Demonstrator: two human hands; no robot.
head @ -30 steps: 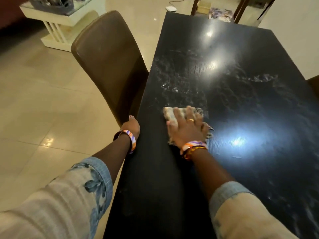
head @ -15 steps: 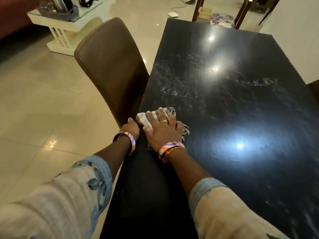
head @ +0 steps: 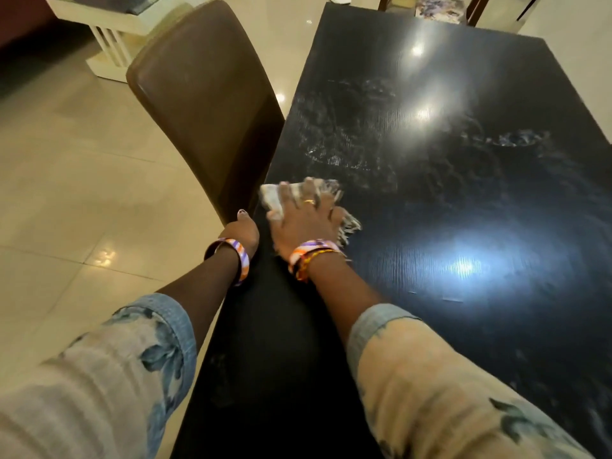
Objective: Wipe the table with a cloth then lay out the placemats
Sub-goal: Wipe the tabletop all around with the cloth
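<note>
A glossy black table (head: 447,200) fills the right of the head view, with wet swirl marks across its middle. My right hand (head: 306,220) presses flat on a pale fringed cloth (head: 273,197) near the table's left edge; most of the cloth is hidden under the palm, with fringe showing on the right. My left hand (head: 241,230) rests curled over the table's left edge, just left of the cloth, holding nothing loose. No placemats are in sight.
A brown padded chair (head: 205,104) stands against the table's left side, just beyond my left hand. A white side table (head: 112,34) sits on the tiled floor at the far left. Chair legs and a patterned item (head: 437,5) lie past the far end.
My right hand slid the cloth leftward from further in on the table to its left edge, then slightly forward. My left hand stayed on the edge.
</note>
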